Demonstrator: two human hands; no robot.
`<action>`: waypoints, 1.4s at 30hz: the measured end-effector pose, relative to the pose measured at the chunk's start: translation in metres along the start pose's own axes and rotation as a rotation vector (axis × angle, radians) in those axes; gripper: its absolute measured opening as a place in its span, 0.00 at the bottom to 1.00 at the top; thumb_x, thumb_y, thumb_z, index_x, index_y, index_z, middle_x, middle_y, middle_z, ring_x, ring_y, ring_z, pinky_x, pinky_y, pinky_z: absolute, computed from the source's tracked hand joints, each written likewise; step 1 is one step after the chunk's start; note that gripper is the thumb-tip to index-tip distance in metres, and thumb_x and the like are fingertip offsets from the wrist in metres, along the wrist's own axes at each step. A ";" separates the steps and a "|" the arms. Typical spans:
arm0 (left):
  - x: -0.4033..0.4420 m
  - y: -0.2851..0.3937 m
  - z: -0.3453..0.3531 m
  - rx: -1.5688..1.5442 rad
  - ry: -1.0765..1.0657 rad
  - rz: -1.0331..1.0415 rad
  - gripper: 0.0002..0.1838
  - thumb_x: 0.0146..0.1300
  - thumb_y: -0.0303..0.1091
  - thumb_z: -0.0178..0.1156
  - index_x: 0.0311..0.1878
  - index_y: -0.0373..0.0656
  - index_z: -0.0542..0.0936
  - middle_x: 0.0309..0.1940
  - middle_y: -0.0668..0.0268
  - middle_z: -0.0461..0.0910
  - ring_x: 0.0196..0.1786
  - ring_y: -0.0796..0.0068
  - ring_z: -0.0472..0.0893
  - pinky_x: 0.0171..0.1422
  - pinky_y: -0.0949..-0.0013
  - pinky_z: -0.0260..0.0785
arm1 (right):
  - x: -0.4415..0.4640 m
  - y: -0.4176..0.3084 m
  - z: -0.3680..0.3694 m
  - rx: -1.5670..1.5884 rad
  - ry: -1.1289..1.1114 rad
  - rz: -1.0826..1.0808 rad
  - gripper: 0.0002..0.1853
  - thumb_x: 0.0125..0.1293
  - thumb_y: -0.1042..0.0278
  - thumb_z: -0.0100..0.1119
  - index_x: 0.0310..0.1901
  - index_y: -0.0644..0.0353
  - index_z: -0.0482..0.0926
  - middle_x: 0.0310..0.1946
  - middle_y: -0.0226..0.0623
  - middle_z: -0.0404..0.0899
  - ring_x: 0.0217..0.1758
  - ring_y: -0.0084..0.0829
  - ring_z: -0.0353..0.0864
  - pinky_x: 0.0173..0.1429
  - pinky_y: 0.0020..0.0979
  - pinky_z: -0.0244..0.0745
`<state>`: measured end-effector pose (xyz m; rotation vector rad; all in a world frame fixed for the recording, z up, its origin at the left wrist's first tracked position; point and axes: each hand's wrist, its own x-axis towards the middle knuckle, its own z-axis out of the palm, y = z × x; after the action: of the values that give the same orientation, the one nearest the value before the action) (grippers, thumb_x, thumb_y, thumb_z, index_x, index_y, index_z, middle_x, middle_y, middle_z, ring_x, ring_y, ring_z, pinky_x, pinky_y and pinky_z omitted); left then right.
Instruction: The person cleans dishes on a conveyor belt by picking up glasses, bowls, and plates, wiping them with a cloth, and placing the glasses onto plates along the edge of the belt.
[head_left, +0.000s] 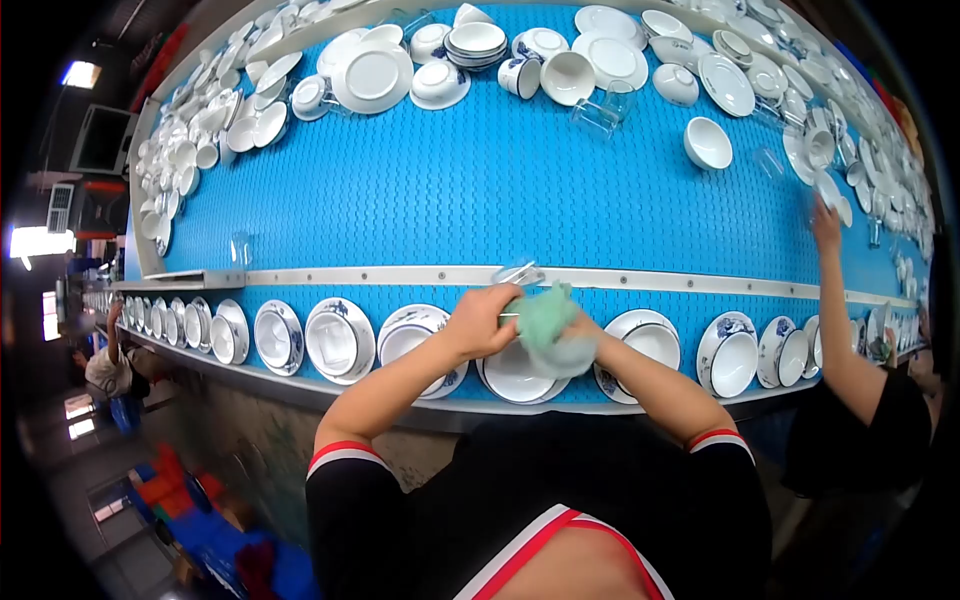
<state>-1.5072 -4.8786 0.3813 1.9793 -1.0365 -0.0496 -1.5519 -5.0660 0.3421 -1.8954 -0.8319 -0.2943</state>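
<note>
My left hand [487, 320] is closed at the metal rail, near a clear glass [518, 273] and the edge of a green cloth [545, 315]. What its fingers hold is too small to make out. Close beside it, my right hand [580, 328] is partly covered by the green cloth and a blurred, see-through shape below it. Its fingers are hidden. Under both hands lies a white bowl [517, 376] on a plate. Another plate with a bowl [645, 347] sits just to the right.
Plates with bowls [335, 340] line the near blue strip, behind a metal rail [700, 283]. Across the blue belt [400, 190] are heaped plates, cups and glasses [595, 118]. A single bowl [708, 143] lies right of centre. A co-worker's hand [827, 225] reaches dishes at right.
</note>
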 end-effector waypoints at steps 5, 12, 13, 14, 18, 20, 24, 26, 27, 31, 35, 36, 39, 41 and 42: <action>-0.044 0.028 0.009 -0.768 0.126 -0.707 0.17 0.65 0.42 0.45 0.36 0.38 0.74 0.23 0.70 0.73 0.25 0.83 0.71 0.28 0.77 0.62 | -0.002 -0.013 -0.048 -0.282 -0.415 -0.032 0.14 0.42 0.61 0.63 0.33 0.54 0.78 0.32 0.36 0.79 0.30 0.35 0.78 0.33 0.36 0.74; -0.126 0.052 0.000 0.449 0.563 -0.692 0.14 0.59 0.37 0.53 0.42 0.36 0.74 0.35 0.57 0.75 0.41 0.64 0.73 0.45 0.65 0.64 | 0.002 -0.008 -0.095 -0.549 -0.159 0.315 0.30 0.40 0.70 0.63 0.51 0.52 0.71 0.40 0.35 0.76 0.31 0.37 0.78 0.33 0.36 0.74; -0.124 0.058 0.003 0.702 0.458 -0.689 0.14 0.59 0.36 0.54 0.44 0.36 0.73 0.39 0.57 0.74 0.45 0.62 0.71 0.49 0.63 0.62 | 0.004 -0.005 -0.092 -0.615 -0.204 0.445 0.32 0.40 0.71 0.62 0.54 0.50 0.69 0.41 0.35 0.75 0.32 0.37 0.78 0.33 0.36 0.74; -0.114 0.069 0.007 0.791 0.510 -0.638 0.14 0.58 0.35 0.54 0.45 0.38 0.72 0.41 0.58 0.73 0.51 0.61 0.68 0.53 0.61 0.59 | 0.006 -0.001 -0.086 -0.605 -0.207 0.526 0.27 0.44 0.75 0.57 0.51 0.49 0.71 0.41 0.32 0.76 0.36 0.39 0.77 0.35 0.38 0.73; -0.057 0.096 0.025 0.144 0.749 -0.636 0.13 0.58 0.30 0.55 0.46 0.37 0.72 0.40 0.59 0.74 0.42 0.71 0.75 0.40 0.73 0.66 | -0.002 0.026 -0.085 -0.480 -0.080 0.335 0.19 0.48 0.76 0.51 0.44 0.48 0.77 0.36 0.26 0.78 0.35 0.38 0.76 0.36 0.36 0.70; -0.019 0.098 0.038 -0.559 0.650 -0.911 0.21 0.63 0.43 0.47 0.52 0.36 0.69 0.40 0.58 0.75 0.28 0.74 0.78 0.28 0.79 0.66 | -0.002 0.003 -0.105 -0.437 -0.088 0.160 0.18 0.48 0.75 0.51 0.42 0.47 0.77 0.36 0.26 0.78 0.34 0.36 0.76 0.36 0.34 0.70; 0.041 0.100 0.112 -0.376 0.090 -0.843 0.28 0.67 0.52 0.32 0.37 0.34 0.72 0.18 0.55 0.76 0.21 0.68 0.77 0.21 0.70 0.64 | -0.007 -0.053 -0.159 -0.488 -0.080 -0.333 0.08 0.45 0.69 0.54 0.31 0.50 0.76 0.31 0.27 0.76 0.27 0.32 0.74 0.30 0.29 0.67; 0.063 0.125 0.138 -0.278 0.317 -0.582 0.22 0.64 0.48 0.42 0.36 0.35 0.72 0.17 0.53 0.73 0.19 0.58 0.75 0.22 0.64 0.63 | -0.034 -0.054 -0.180 -0.538 -0.125 -0.223 0.06 0.45 0.69 0.55 0.28 0.51 0.75 0.29 0.28 0.75 0.25 0.31 0.74 0.28 0.30 0.67; 0.079 0.155 0.140 -0.127 0.371 -0.419 0.21 0.63 0.48 0.45 0.36 0.36 0.71 0.16 0.53 0.72 0.19 0.55 0.74 0.23 0.63 0.62 | -0.048 -0.045 -0.184 -0.196 -0.041 0.086 0.05 0.47 0.67 0.55 0.28 0.51 0.75 0.28 0.29 0.75 0.23 0.29 0.73 0.26 0.28 0.67; 0.091 0.143 0.154 0.219 0.194 0.214 0.26 0.51 0.57 0.58 0.37 0.41 0.73 0.20 0.60 0.73 0.24 0.58 0.74 0.28 0.62 0.64 | -0.109 -0.035 -0.172 1.154 0.024 1.158 0.08 0.55 0.60 0.55 0.32 0.53 0.77 0.26 0.27 0.75 0.22 0.24 0.71 0.25 0.25 0.66; 0.071 0.141 0.165 0.137 0.224 0.159 0.29 0.46 0.57 0.63 0.40 0.40 0.73 0.28 0.59 0.73 0.31 0.58 0.74 0.36 0.63 0.66 | -0.123 -0.054 -0.234 0.896 -0.320 1.238 0.14 0.56 0.59 0.58 0.41 0.59 0.78 0.36 0.31 0.77 0.36 0.22 0.74 0.37 0.27 0.72; 0.054 0.138 0.175 0.094 0.385 0.098 0.30 0.44 0.56 0.64 0.41 0.40 0.72 0.31 0.59 0.74 0.32 0.58 0.74 0.38 0.63 0.66 | -0.145 -0.030 -0.247 0.814 -0.324 1.045 0.16 0.54 0.59 0.60 0.42 0.59 0.78 0.37 0.32 0.78 0.38 0.23 0.75 0.40 0.28 0.72; -0.006 0.131 0.181 0.183 0.527 -0.279 0.24 0.50 0.42 0.60 0.47 0.36 0.69 0.40 0.54 0.71 0.44 0.58 0.71 0.50 0.63 0.63 | -0.137 -0.002 -0.352 0.198 -0.165 0.697 0.19 0.48 0.64 0.64 0.43 0.59 0.76 0.38 0.36 0.78 0.42 0.27 0.75 0.48 0.30 0.71; -0.020 0.138 0.189 0.219 0.503 -0.361 0.24 0.49 0.37 0.58 0.49 0.36 0.67 0.45 0.53 0.69 0.48 0.58 0.69 0.54 0.61 0.59 | -0.126 0.011 -0.400 -0.090 0.167 0.783 0.15 0.50 0.73 0.58 0.43 0.56 0.76 0.39 0.39 0.79 0.42 0.36 0.78 0.45 0.33 0.72; -0.018 0.146 0.191 0.335 0.484 -0.357 0.24 0.49 0.34 0.57 0.49 0.36 0.66 0.46 0.53 0.68 0.50 0.57 0.68 0.56 0.60 0.58 | -0.121 0.027 -0.418 -0.417 0.182 0.685 0.14 0.51 0.74 0.55 0.43 0.54 0.76 0.37 0.40 0.79 0.40 0.39 0.78 0.43 0.35 0.72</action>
<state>-1.6895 -5.0360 0.3622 2.2991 -0.3901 0.4141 -1.5580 -5.4874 0.4539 -2.3698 0.0374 -0.2147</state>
